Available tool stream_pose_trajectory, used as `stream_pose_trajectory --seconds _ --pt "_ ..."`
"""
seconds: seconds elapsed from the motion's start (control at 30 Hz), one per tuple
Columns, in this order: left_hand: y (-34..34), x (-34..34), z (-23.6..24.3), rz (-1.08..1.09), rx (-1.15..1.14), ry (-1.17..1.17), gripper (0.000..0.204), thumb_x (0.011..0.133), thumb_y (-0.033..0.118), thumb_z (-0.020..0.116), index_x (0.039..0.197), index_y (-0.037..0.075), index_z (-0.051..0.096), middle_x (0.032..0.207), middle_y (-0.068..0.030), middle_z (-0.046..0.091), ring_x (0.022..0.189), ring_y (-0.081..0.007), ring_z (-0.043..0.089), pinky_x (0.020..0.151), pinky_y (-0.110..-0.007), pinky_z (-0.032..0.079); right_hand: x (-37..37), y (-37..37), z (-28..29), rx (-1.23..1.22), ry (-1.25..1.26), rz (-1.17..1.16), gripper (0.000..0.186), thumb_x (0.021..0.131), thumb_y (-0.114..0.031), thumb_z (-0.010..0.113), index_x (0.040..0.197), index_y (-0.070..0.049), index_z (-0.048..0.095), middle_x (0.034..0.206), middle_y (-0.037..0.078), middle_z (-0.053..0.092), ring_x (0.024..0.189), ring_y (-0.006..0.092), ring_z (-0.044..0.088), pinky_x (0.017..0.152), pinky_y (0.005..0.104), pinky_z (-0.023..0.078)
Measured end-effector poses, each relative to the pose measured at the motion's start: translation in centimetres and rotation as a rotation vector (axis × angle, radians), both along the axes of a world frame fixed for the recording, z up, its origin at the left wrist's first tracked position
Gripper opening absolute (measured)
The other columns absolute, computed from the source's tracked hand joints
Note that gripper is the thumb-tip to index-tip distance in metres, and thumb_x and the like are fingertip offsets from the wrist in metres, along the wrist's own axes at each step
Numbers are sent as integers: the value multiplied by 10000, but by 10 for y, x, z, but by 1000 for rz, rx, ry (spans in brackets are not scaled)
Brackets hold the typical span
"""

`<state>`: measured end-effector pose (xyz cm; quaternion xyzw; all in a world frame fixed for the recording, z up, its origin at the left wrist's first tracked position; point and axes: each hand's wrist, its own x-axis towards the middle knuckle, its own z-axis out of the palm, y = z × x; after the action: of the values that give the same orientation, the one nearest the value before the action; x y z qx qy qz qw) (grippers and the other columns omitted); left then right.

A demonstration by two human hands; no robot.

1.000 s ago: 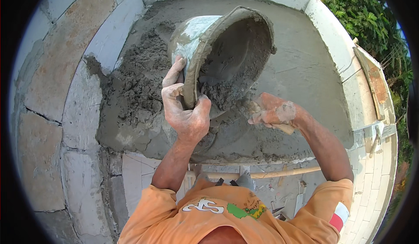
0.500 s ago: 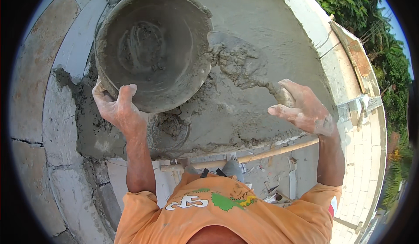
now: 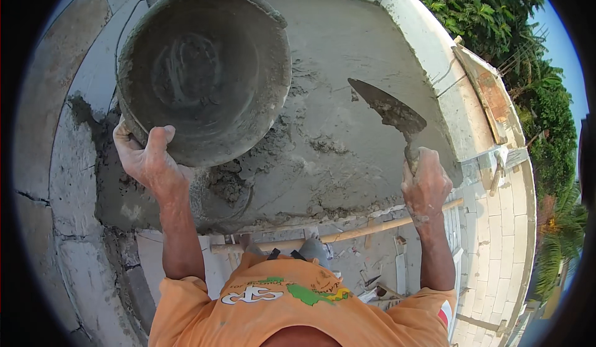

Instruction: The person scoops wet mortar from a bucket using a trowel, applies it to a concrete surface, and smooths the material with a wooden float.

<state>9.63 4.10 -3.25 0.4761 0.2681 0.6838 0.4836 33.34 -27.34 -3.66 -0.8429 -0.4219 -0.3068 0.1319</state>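
Observation:
My left hand grips the near rim of a mortar-coated bucket, thumb over the edge. The bucket is tipped so its inside faces me, with only a thin smear of wet mortar on its bottom. In my right hand is the handle of a pointed trowel. Its blade is tilted on edge above the mortar bed and carries some clinging mortar. Wet grey mortar covers the slab, smoother at the far side and lumpy near the bucket. A small heap of mortar lies left of the trowel.
A low block wall borders the bed at the far and right sides. Pale blocks run along the left. A wooden pole crosses below the slab's near edge, with rubble beneath. A plank leans on the right wall; trees stand beyond.
The mortar load has left the trowel, and a lump now lies on the bed. My right hand has turned the blade on edge, further right. The bucket appears slightly further left.

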Motion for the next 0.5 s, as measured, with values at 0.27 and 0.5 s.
stream_pose_trajectory --seconds 0.27,0.5 --pt "-7 18 19 -136 -74 -38 386 696 -80 591 1071 -6 543 986 -55 594 854 -123 553 840 -267 457 18 -10 -30 64 467 -140 213 854 -116 738 932 -42 553 685 120 539 606 299 601 582 375 487" --pt "-15 25 24 -330 -150 56 432 672 -38 610 1097 -31 536 966 -88 618 813 -147 584 810 -297 498 30 55 76 550 944 273 245 917 -224 729 965 -15 612 704 26 575 592 128 561 521 270 427"
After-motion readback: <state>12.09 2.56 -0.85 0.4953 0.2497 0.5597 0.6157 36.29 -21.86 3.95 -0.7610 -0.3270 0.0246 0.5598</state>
